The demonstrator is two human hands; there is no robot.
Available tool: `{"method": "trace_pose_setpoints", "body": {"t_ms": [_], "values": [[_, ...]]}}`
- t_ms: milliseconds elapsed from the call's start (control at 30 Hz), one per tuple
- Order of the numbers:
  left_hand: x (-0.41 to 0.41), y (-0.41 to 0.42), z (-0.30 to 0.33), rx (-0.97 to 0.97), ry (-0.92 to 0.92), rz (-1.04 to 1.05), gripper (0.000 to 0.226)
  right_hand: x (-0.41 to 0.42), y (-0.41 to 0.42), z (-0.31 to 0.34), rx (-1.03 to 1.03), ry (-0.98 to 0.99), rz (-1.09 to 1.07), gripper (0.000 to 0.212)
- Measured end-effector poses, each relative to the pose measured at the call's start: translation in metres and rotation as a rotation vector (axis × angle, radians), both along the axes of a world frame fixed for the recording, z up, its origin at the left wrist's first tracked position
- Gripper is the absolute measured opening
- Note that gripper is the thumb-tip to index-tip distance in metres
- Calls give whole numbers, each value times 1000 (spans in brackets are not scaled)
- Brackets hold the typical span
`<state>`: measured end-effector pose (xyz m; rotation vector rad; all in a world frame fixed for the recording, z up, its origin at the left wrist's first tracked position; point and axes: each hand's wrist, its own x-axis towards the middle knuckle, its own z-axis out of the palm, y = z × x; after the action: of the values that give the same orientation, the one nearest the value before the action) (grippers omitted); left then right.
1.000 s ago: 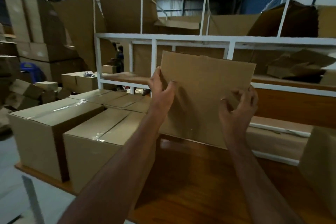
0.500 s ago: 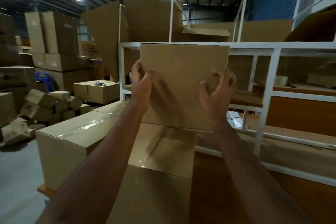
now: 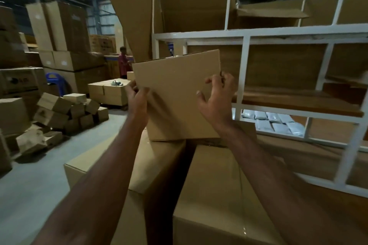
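While the left hand [image 3: 137,101] grips the left edge of the cardboard box [image 3: 177,97] with the thumb on its front face, the right hand [image 3: 218,103] holds the right edge, fingers curled round it and thumb in front. The box stands upright, a little tilted, just above two sealed cartons [image 3: 215,195] and in front of the white rack [image 3: 246,69]. Whether its lower edge touches the cartons, I cannot tell.

Raised: left hand [image 3: 137,99], right hand [image 3: 217,101] (fingers [image 3: 211,80] curled).
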<state>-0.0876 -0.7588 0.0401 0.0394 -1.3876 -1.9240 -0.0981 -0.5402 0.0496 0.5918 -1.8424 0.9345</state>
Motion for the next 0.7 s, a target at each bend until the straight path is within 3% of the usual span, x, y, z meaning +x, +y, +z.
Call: {"method": "trace_pose_setpoints", "body": {"t_ms": [300, 533, 700], "values": [[-33, -38, 14, -96, 9, 8, 44, -38, -36, -11, -73, 27, -22, 37], [-47, -76, -6, -289, -186, 103, 72, -47, -55, -30, 78, -15, 47, 34], [-41, -65, -12, -420, -349, 207, 89, -51, -49, -41, 87, -59, 35, 55]]}}
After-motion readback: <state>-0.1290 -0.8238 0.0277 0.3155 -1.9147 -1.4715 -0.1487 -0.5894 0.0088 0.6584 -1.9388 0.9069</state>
